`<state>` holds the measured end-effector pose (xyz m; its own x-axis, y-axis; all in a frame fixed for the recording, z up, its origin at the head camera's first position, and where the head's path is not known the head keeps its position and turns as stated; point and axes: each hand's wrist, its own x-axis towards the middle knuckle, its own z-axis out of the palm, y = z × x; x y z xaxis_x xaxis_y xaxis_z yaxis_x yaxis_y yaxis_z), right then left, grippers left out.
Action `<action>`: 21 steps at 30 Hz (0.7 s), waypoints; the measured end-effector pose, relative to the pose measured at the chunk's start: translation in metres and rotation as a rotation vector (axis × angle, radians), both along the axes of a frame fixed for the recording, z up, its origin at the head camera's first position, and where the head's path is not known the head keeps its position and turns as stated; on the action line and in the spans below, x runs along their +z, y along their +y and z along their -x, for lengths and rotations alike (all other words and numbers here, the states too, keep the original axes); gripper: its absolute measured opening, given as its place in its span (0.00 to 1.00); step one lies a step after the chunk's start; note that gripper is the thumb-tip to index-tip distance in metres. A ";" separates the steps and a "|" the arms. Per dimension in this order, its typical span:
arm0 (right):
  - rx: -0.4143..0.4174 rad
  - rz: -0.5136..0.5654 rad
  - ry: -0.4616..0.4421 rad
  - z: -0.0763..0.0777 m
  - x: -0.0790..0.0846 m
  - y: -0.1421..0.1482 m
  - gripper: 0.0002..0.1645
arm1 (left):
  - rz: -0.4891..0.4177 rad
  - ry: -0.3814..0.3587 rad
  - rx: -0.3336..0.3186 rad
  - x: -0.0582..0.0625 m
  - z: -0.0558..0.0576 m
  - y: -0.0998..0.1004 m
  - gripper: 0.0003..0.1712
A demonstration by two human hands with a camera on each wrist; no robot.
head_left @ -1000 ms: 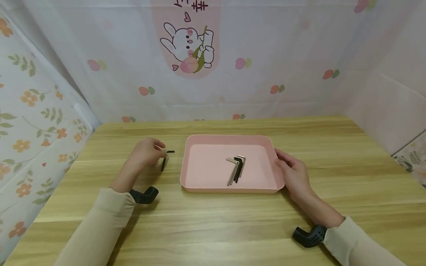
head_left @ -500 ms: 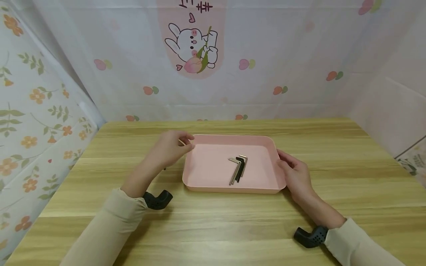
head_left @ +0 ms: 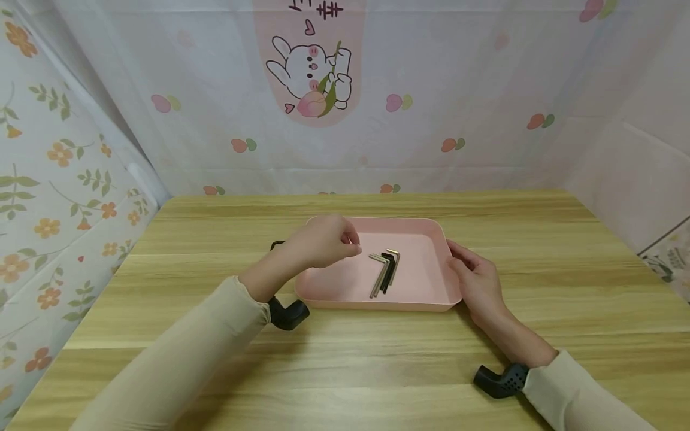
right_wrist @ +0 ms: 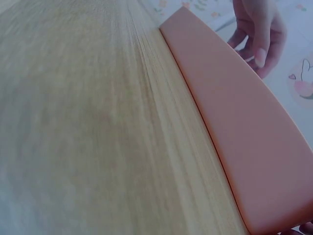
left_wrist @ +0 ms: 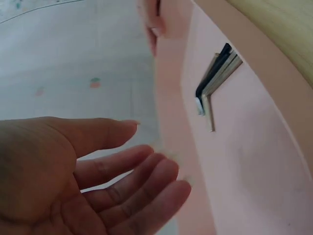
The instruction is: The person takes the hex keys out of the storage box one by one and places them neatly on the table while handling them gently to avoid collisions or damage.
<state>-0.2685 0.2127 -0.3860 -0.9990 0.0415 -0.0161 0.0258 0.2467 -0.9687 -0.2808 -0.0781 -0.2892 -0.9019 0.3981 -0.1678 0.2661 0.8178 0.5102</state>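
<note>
A pink tray (head_left: 372,305) lies on the wooden table, and several hex keys rest inside it: black ones (head_left: 387,276) in the middle, silver ones (head_left: 378,281) on their left and another metal one (head_left: 396,267) on their right. My left hand (head_left: 327,242) hovers over the tray's left half, to the left of these keys. In the left wrist view its fingers (left_wrist: 139,198) are loosely bent, thumb apart, holding nothing. My right hand (head_left: 476,281) grips the tray's right wall, thumb at the rim. Outside the tray, a black hex key (head_left: 277,242) is partly hidden behind my left forearm.
The wooden table (head_left: 377,371) runs back to a printed cloth curtain (head_left: 409,149) behind the tray. A floral cloth (head_left: 70,227) hangs along the left side. Each wrist carries a black camera mount (head_left: 501,381).
My left hand has moved right, from beside the loose black hex keys left of the tray to above the tray. My right hand stays on the tray, and the keys inside keep their places.
</note>
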 end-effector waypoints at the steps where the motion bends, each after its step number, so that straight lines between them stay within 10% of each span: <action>1: 0.001 -0.002 0.001 0.000 0.000 0.000 0.28 | 0.002 -0.019 -0.015 -0.001 0.002 0.002 0.12; 9: 0.000 -0.015 0.010 0.000 0.000 0.000 0.28 | -0.045 -0.194 -0.069 -0.015 0.014 0.014 0.10; 21: 0.010 -0.039 0.012 0.000 -0.001 0.001 0.28 | -0.125 -0.380 0.064 -0.025 0.023 0.034 0.09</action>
